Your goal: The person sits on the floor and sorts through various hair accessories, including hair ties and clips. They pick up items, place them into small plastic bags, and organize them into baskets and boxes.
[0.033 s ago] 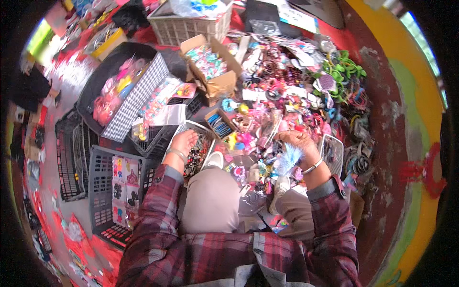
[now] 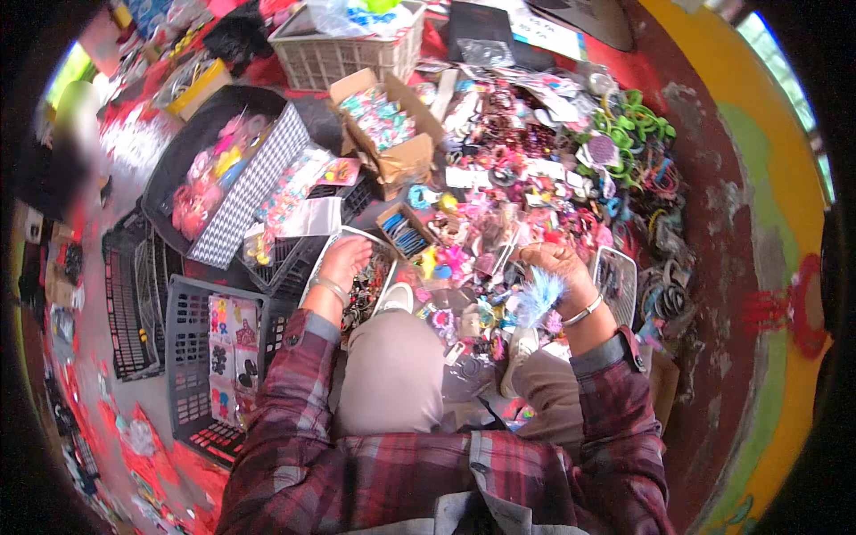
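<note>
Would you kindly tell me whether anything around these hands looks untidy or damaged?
Yes: beyond the right hand, the heap of accessories lies loose and jumbled, with different kinds and colours mixed together. At the right, the maroon-painted surface has pale patches, as if its paint has flaked.

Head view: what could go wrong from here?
The blue fluffy piece by the right hand might drop and get lost in the jumbled pile. The left shoe sits right by the pale tray, so a foot shift could jolt its contents. The open cardboard box might spill packets if bumped.
</note>
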The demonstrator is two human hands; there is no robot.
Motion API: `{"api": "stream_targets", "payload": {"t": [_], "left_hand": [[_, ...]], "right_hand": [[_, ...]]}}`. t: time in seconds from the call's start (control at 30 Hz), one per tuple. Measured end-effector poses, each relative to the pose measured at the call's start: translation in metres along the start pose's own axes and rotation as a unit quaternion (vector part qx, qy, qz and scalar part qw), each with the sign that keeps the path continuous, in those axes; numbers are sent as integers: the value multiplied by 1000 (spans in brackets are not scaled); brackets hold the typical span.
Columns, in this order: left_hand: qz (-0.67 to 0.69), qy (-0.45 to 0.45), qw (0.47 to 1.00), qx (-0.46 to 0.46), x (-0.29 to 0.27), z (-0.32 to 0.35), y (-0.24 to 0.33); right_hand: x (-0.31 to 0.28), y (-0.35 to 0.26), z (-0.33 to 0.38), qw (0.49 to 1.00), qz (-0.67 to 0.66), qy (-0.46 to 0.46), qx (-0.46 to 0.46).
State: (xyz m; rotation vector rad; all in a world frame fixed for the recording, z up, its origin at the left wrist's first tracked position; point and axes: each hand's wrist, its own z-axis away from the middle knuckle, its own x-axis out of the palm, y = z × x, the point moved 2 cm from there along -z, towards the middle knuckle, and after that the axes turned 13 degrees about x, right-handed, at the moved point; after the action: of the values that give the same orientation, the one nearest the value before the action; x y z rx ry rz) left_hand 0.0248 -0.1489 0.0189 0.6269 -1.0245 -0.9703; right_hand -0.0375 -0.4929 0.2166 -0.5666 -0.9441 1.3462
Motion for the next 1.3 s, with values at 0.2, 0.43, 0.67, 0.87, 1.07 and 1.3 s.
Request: {"api": "stream_targets", "payload": {"t": [0.2, 0.43, 0.67, 0.87, 1.07, 1.3], "left_hand": [[-425, -412, 691, 415, 203, 132, 106], [-193, -425, 797, 385, 291, 156, 98], [253, -288, 914, 131, 298, 132, 121], [301, -307, 896, 110, 315, 137, 104], [283, -328, 897, 86, 321, 141, 85], [266, -349, 897, 60, 325, 141, 83]], "right_hand": [[12, -24, 78, 981, -187, -19, -53], [-18, -35, 111, 975, -165, -29, -145], [-66, -38, 122, 976, -175, 18, -132], [-60, -17, 91, 980, -164, -47, -98], [-40, -23, 87, 973, -205, -66, -77], [-50, -28, 83, 970, -209, 41, -113]]}}
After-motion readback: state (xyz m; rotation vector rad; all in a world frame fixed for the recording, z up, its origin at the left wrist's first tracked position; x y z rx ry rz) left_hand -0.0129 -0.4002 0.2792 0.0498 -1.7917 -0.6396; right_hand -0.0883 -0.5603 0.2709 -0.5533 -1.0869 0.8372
